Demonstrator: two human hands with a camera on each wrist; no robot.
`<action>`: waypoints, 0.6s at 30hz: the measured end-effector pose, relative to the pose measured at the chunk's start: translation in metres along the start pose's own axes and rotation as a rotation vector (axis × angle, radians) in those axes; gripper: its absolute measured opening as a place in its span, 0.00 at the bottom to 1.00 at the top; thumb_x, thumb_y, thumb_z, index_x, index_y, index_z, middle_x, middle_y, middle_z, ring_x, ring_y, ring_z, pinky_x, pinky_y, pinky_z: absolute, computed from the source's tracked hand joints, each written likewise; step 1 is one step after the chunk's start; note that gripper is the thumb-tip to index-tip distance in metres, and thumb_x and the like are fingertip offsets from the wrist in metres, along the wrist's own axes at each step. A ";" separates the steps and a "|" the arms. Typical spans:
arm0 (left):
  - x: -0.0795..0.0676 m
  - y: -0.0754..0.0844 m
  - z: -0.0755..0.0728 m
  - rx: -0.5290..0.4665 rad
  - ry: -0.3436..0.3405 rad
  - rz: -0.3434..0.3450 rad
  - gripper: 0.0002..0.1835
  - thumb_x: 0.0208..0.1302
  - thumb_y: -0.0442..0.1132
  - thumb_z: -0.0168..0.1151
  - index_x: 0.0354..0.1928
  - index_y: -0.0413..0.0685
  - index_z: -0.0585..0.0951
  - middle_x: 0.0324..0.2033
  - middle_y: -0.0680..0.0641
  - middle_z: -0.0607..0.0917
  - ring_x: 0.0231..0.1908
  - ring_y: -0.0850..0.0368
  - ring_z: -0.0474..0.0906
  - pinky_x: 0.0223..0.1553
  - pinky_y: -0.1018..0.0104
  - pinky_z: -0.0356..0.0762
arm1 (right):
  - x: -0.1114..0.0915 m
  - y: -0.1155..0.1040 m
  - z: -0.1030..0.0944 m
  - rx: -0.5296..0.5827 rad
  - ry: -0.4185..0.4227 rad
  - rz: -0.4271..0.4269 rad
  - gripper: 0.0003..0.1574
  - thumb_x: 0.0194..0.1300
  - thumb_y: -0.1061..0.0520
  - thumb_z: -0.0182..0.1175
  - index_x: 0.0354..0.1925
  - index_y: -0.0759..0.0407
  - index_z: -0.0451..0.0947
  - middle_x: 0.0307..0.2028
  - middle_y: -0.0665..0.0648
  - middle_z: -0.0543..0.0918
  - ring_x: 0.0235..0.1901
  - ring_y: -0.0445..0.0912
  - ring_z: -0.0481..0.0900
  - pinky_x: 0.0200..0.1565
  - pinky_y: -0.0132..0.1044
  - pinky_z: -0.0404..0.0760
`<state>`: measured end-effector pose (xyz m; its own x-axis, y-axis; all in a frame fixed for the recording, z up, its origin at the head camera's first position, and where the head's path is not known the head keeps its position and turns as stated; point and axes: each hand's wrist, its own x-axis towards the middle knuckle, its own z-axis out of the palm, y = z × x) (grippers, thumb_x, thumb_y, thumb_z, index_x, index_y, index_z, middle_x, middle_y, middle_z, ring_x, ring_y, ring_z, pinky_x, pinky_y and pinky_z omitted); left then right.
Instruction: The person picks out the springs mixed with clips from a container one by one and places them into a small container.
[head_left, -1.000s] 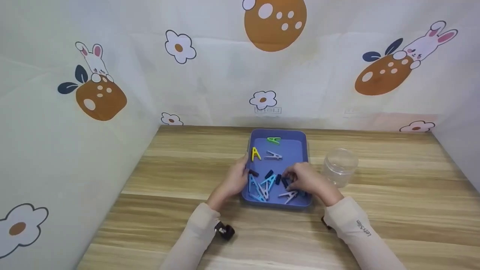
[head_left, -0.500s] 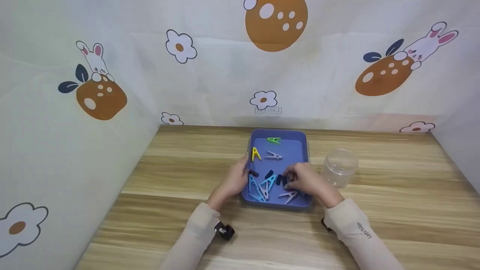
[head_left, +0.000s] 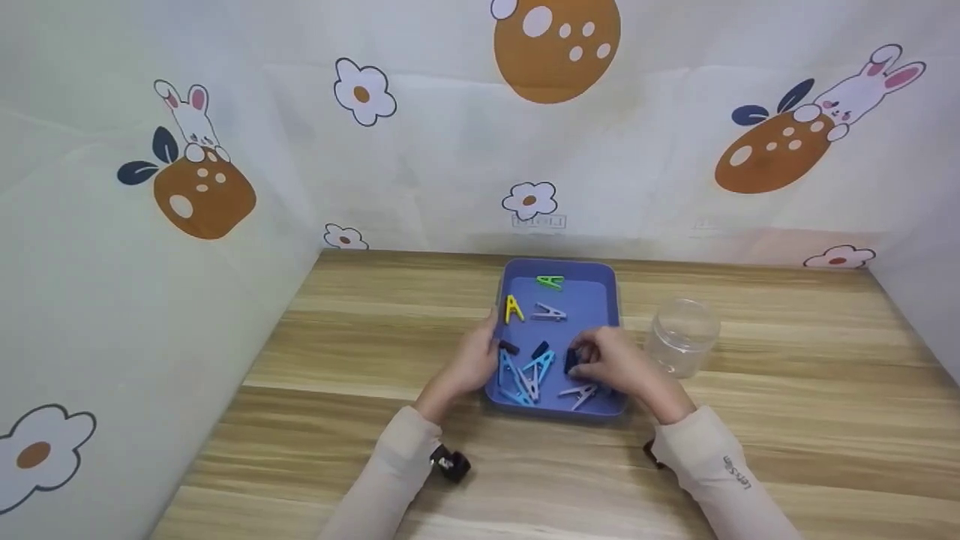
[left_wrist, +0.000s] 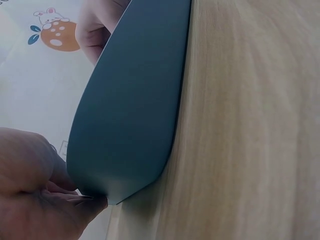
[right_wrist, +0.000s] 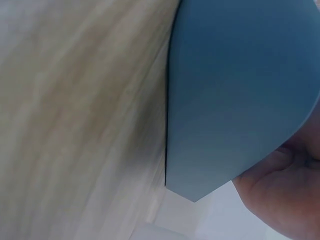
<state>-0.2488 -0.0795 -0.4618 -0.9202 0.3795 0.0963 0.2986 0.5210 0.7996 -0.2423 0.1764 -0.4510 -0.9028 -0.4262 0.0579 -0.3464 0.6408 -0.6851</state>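
On the table stands a blue tray (head_left: 581, 296) with clothespins and small dark pieces in it. My left hand (head_left: 474, 356) grips its left side, thumb at the rim; the left wrist view shows those fingertips against the tray's wall (left_wrist: 130, 100). Inside the tray, my right hand (head_left: 616, 360) pinches small black block-like pieces (head_left: 571, 361) between thumb and fingers; the hand partly hides them. A pale clothespin (head_left: 579, 394) lies just below that hand. To its left are another black piece (head_left: 540, 349), a dark brown piece (head_left: 509, 347) and several blue clothespins (head_left: 541, 363).
Farther back in the tray lie a green clothespin (head_left: 550, 281), a yellow one (head_left: 513, 308) and a grey one (head_left: 550, 311). A clear plastic jar (head_left: 684, 337) stands right of the tray, close to my right wrist. Printed fabric (head_left: 420, 165) walls the table's back and sides.
Two black pieces that lay side by side are now gathered together in my right fingers. My left hand has stayed on the tray's side.
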 end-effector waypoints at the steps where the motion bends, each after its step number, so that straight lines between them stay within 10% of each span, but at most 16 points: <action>1: 0.000 0.000 0.000 -0.001 -0.003 0.000 0.30 0.78 0.22 0.40 0.79 0.22 0.53 0.78 0.26 0.59 0.79 0.33 0.55 0.81 0.43 0.54 | -0.001 0.000 0.000 0.008 0.004 0.003 0.19 0.60 0.67 0.75 0.48 0.75 0.84 0.28 0.56 0.84 0.28 0.41 0.78 0.31 0.32 0.79; 18: 0.001 -0.003 0.001 -0.027 -0.007 0.049 0.30 0.80 0.24 0.39 0.80 0.25 0.52 0.76 0.26 0.64 0.77 0.33 0.61 0.79 0.42 0.59 | -0.011 -0.007 -0.012 -0.036 0.063 0.054 0.18 0.62 0.65 0.74 0.49 0.72 0.85 0.34 0.58 0.85 0.34 0.46 0.80 0.36 0.35 0.82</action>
<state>-0.2505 -0.0793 -0.4645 -0.9029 0.4091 0.1316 0.3359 0.4810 0.8098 -0.2330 0.1844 -0.4384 -0.9342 -0.3502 0.0685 -0.3053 0.6849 -0.6616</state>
